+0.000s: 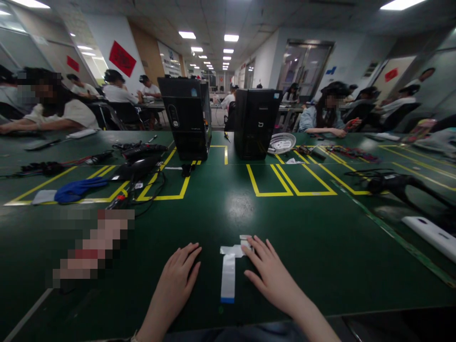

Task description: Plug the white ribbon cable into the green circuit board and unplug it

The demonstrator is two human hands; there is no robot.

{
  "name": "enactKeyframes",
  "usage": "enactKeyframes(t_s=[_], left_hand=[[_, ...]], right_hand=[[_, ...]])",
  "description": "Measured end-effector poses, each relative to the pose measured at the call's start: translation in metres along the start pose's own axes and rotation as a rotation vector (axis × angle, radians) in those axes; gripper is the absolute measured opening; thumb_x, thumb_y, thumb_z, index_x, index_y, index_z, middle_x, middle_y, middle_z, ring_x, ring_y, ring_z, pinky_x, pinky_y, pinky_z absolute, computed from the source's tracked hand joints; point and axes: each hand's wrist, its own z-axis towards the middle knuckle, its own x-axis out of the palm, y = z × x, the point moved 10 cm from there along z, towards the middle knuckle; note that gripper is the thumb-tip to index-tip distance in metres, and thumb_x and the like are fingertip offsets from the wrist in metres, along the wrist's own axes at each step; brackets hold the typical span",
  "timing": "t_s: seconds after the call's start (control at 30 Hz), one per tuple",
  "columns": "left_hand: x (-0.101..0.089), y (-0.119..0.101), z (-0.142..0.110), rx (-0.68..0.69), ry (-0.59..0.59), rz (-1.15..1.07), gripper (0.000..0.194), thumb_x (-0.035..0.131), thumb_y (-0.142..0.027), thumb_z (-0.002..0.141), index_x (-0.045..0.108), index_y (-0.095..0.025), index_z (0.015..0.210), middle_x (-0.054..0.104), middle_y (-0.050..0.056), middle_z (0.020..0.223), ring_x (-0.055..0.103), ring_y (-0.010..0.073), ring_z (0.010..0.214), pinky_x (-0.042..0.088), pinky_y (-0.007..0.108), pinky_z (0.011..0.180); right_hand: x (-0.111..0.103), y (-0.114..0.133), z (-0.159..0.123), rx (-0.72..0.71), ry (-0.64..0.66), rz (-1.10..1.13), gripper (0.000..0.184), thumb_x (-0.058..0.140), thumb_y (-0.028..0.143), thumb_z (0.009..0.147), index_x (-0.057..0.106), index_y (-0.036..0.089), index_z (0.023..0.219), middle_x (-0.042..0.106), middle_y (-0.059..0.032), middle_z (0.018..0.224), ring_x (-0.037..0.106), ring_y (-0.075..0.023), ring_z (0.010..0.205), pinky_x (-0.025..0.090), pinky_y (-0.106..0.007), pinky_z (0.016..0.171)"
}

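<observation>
On the green table [206, 216] near its front edge, both of my hands lie palm down. My left hand [177, 274] rests left of a white flat ribbon cable [228, 278], apart from it, with fingers stretched out and nothing held. This cable has a blue end toward me and bends right at its far end. My right hand [267, 270] lies to its right with fingers spread, and its fingertips touch the bent far part. Beyond my hands stand two black computer towers [187, 118], one left and one right of the middle.
Yellow tape outlines [274, 194] mark the table. To the left lie a blue glove [80, 189] and dark cables [42, 168]. At right are a white basket [282, 142], a black cabled object [399, 185] and a white device [432, 235]. Several people sit at tables beyond.
</observation>
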Motion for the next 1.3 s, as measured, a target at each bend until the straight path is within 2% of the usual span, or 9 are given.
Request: enactKeyframes(t_s=[0.13, 0.3, 0.5, 0.6, 0.7, 0.83, 0.93, 1.07, 1.3], left_hand=[[0.001, 0.0, 0.001, -0.007, 0.013, 0.0, 0.036, 0.041, -0.029, 0.097, 0.055, -0.021, 0.129, 0.057, 0.008, 0.134, 0.052, 0.0263, 0.124, 0.041, 0.051, 0.106], [0.002, 0.002, 0.001, -0.015, 0.008, -0.011, 0.036, 0.042, -0.029, 0.096, 0.056, -0.022, 0.128, 0.057, 0.007, 0.133, 0.053, 0.0267, 0.123, 0.04, 0.051, 0.106], [0.0, 0.002, 0.001, -0.011, -0.003, -0.024, 0.035, 0.042, -0.03, 0.096, 0.057, -0.022, 0.127, 0.058, 0.008, 0.132, 0.053, 0.0261, 0.122, 0.04, 0.051, 0.106], [-0.001, 0.001, 0.001, -0.011, -0.002, -0.027, 0.035, 0.043, -0.03, 0.096, 0.056, -0.021, 0.127, 0.058, 0.008, 0.132, 0.054, 0.0261, 0.122, 0.04, 0.051, 0.106], [-0.003, 0.001, 0.001, -0.01, -0.016, -0.039, 0.034, 0.043, -0.029, 0.096, 0.056, -0.022, 0.127, 0.058, 0.008, 0.132, 0.054, 0.0258, 0.122, 0.041, 0.05, 0.105], [-0.005, -0.001, 0.001, -0.001, -0.03, -0.05, 0.034, 0.043, -0.028, 0.096, 0.056, -0.022, 0.127, 0.058, 0.007, 0.131, 0.054, 0.0247, 0.122, 0.04, 0.05, 0.106], [-0.004, -0.002, 0.001, -0.001, -0.027, -0.043, 0.034, 0.043, -0.028, 0.096, 0.057, -0.02, 0.126, 0.058, 0.008, 0.13, 0.054, 0.0253, 0.122, 0.04, 0.049, 0.106], [-0.003, -0.001, 0.001, -0.003, -0.025, -0.031, 0.034, 0.043, -0.027, 0.096, 0.057, -0.02, 0.126, 0.058, 0.008, 0.131, 0.053, 0.0251, 0.122, 0.039, 0.049, 0.106], [-0.003, -0.002, 0.001, -0.01, -0.016, -0.031, 0.034, 0.043, -0.028, 0.096, 0.058, -0.019, 0.125, 0.058, 0.009, 0.131, 0.053, 0.0251, 0.123, 0.039, 0.049, 0.107]], right_hand=[[0.011, 0.03, 0.011, -0.018, 0.028, 0.035, 0.057, 0.045, 0.048, 0.093, 0.035, 0.03, 0.147, 0.027, -0.0053, 0.155, 0.019, -0.0289, 0.143, 0.02, -0.059, 0.114], [0.009, 0.032, 0.012, -0.01, 0.023, 0.055, 0.058, 0.045, 0.043, 0.094, 0.031, 0.029, 0.149, 0.028, -0.0045, 0.155, 0.021, -0.0267, 0.143, 0.02, -0.056, 0.115], [-0.003, 0.027, 0.0, -0.047, -0.065, 0.081, 0.057, 0.044, 0.039, 0.094, 0.029, 0.029, 0.149, 0.019, -0.005, 0.158, 0.018, -0.0242, 0.144, 0.025, -0.05, 0.115], [-0.019, -0.019, -0.008, 0.034, -0.157, 0.008, 0.053, 0.039, 0.042, 0.096, 0.037, 0.024, 0.145, 0.024, -0.0085, 0.156, 0.021, -0.0249, 0.143, 0.028, -0.05, 0.113], [-0.054, -0.11, -0.03, 0.249, -0.297, -0.145, 0.054, 0.036, 0.047, 0.094, 0.047, 0.017, 0.138, 0.033, -0.0142, 0.151, 0.027, -0.0301, 0.14, 0.031, -0.052, 0.11], [-0.114, -0.249, -0.097, 0.682, -0.4, -0.417, 0.067, 0.029, 0.049, 0.092, 0.047, 0.001, 0.134, 0.029, -0.0272, 0.148, 0.02, -0.0406, 0.14, 0.026, -0.055, 0.109], [-0.14, -0.322, -0.161, 0.989, -0.396, -0.45, 0.076, 0.025, 0.057, 0.089, 0.044, 0.0, 0.135, 0.027, -0.0312, 0.146, 0.02, -0.0459, 0.138, 0.026, -0.058, 0.106], [-0.137, -0.36, -0.208, 1.108, -0.357, -0.378, 0.085, 0.015, 0.065, 0.086, 0.037, 0.004, 0.141, 0.036, -0.0302, 0.141, 0.03, -0.0466, 0.134, 0.028, -0.056, 0.106], [-0.119, -0.374, -0.215, 1.164, -0.185, -0.323, 0.098, 0.007, 0.071, 0.082, 0.035, -0.002, 0.141, 0.035, -0.0298, 0.142, 0.033, -0.0459, 0.133, 0.028, -0.049, 0.108]])
